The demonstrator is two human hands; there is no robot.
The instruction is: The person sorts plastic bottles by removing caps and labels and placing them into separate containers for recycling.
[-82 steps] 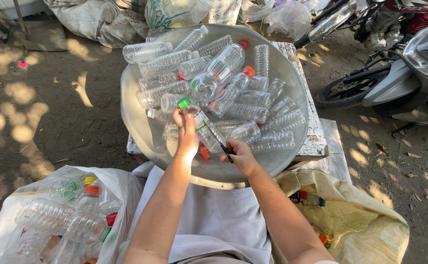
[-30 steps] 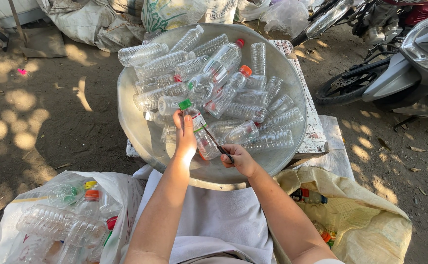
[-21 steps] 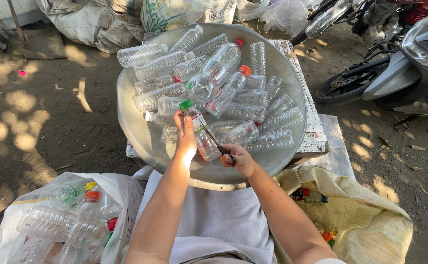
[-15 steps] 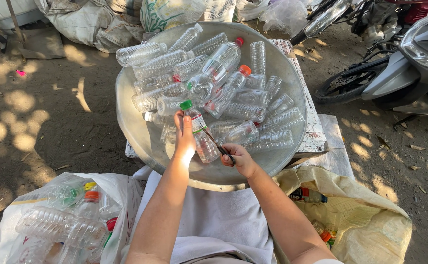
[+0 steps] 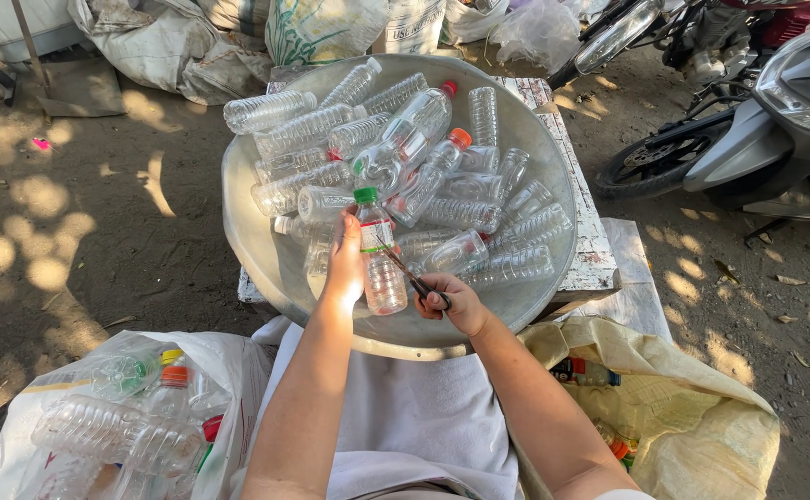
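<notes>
Since the earlier frames the clear, green-capped plastic bottle (image 5: 376, 250) has been raised more upright over the round metal basin (image 5: 257, 250). The left hand (image 5: 345, 264) grips it; the right hand (image 5: 451, 301) is closed on dark scissors (image 5: 411, 278) at its label. Many labelled bottles remain; the white sack (image 5: 229, 356) is part-filled. The basin's near side offers working room.
</notes>
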